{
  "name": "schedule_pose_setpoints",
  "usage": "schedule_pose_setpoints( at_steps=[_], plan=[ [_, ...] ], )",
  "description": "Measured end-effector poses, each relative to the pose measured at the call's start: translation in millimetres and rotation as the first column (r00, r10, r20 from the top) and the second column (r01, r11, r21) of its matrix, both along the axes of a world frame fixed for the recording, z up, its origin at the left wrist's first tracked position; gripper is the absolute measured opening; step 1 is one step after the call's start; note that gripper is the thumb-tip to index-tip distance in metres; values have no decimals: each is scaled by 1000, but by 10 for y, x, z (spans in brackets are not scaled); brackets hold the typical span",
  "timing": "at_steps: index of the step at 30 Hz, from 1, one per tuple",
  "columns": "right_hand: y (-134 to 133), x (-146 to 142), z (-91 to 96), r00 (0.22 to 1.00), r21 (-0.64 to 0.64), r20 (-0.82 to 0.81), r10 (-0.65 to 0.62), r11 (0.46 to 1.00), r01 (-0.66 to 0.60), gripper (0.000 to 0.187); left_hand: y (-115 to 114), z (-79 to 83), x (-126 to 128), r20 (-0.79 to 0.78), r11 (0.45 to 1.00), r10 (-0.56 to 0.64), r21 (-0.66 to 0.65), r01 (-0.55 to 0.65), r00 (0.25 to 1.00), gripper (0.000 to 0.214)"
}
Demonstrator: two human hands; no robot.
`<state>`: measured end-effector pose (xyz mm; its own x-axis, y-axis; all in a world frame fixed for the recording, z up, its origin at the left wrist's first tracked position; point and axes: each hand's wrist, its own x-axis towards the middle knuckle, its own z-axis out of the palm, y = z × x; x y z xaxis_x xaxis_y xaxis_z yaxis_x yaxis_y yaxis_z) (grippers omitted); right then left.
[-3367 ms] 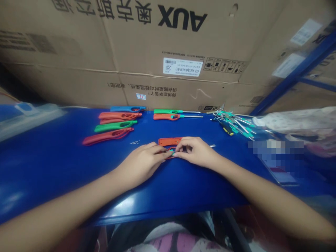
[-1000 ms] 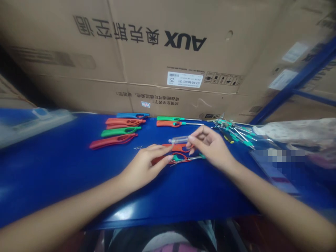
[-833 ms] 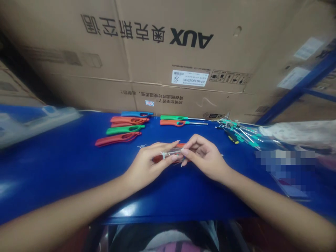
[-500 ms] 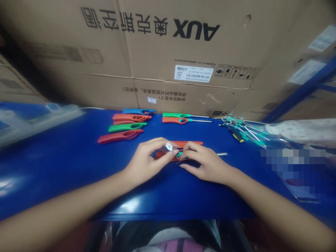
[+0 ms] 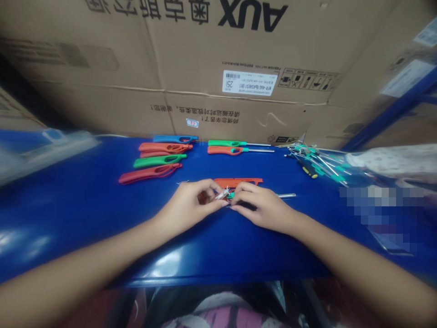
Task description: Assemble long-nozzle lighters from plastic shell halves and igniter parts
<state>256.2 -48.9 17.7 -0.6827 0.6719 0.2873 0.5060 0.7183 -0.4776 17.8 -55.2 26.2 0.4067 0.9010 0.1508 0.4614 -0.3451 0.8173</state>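
Observation:
Both my hands meet over an orange lighter shell [image 5: 239, 182] lying on the blue table [image 5: 85, 205]. My left hand [image 5: 191, 205] pinches a small clear tube [image 5: 221, 195] between thumb and fingertips, over the shell's left end. My right hand [image 5: 259, 205] presses down on the shell's middle with curled fingers, beside a teal trigger piece [image 5: 232, 195]. A metal nozzle rod [image 5: 286, 196] sticks out to the right from under the right hand.
Several empty lighter shells, red, green, orange and blue [image 5: 153, 161], lie at the back left. Two assembled lighters [image 5: 235, 146] lie behind the hands. A heap of teal-tipped metal parts [image 5: 314, 161] sits at the back right. A large cardboard box [image 5: 211, 68] walls off the rear.
My right hand carried the clear tube down from above the table to the orange shell. The left hand took hold of it, and both hands now rest low on the shell.

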Motion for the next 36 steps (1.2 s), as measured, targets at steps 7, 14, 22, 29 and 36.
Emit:
schedule_pose_setpoints(
  at_steps=[7,14,22,29,36],
  plan=[
    [80,4,11,967,-334,-199,-161,939,87,14,35,-10,3,-36,995,-62,77,65,997,17],
    [143,11,15,915,-569,-320,-244,822,20,21,51,-17,9,-49,995,-72,62,75,996,18],
    [144,21,55,917,-647,-275,-289,761,46,23,38,-40,14,-55,995,-71,69,74,996,19],
    [148,18,73,932,-626,-256,-257,779,43,22,35,-36,11,-53,995,-77,54,80,996,20],
    [143,25,49,934,-607,-272,-231,794,20,22,33,-38,12,-59,996,-79,42,81,995,20]
  ],
)
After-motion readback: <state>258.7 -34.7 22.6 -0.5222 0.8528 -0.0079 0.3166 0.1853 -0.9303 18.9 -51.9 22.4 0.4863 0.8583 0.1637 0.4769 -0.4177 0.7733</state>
